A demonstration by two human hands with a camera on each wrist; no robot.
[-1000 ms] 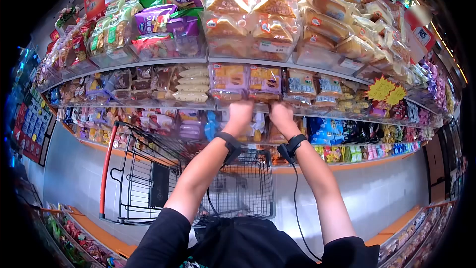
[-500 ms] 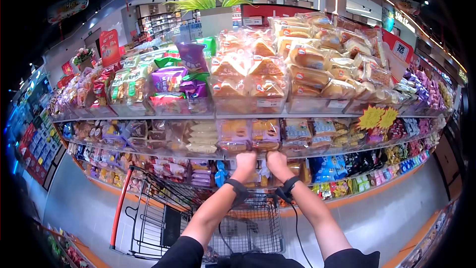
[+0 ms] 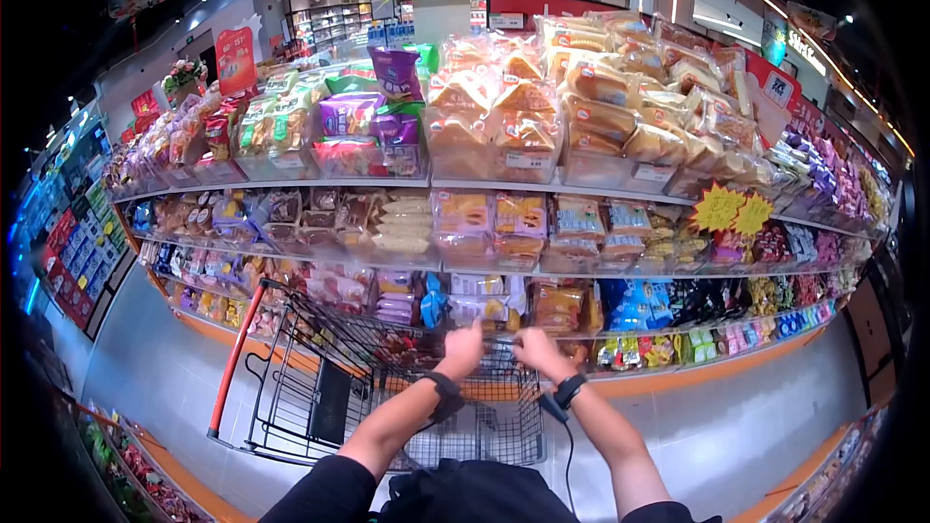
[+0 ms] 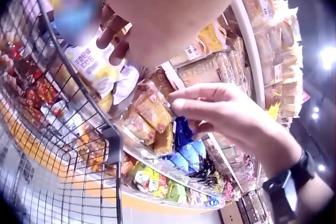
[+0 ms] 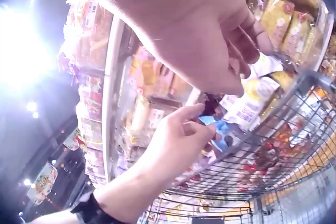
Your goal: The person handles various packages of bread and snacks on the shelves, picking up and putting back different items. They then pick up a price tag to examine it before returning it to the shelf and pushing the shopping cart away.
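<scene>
Both hands reach forward at the lower shelf, above the far rim of the shopping cart (image 3: pixel 484 397). My left hand (image 3: pixel 463 349) has loosely bent fingers with nothing in them. In the right wrist view, that left hand (image 5: pixel 176 134) overlaps a blue wrapped item (image 5: pixel 223 132). A little to the right, my right hand (image 3: pixel 541 351) is also without an item, thumb and forefinger close together in the left wrist view. White-and-yellow packets (image 4: pixel 94 69) sit on the shelf in front of the hands. Bagged golden-brown bread (image 4: pixel 152 111) lies beside them, behind the right hand.
Triangular packs of bread (image 3: pixel 460 140) and long bagged loaves (image 3: pixel 601 116) fill the top tier. Purple-labelled packs (image 3: pixel 460 218) stand on the shelf below. The cart's red handle (image 3: pixel 239 358) is at left. Yellow starburst signs (image 3: pixel 731 210) hang off the shelf at right.
Both hands have come down and back from the purple-labelled packs on the middle shelf to in front of the lower shelf. The head view has tilted up, showing more of the store.
</scene>
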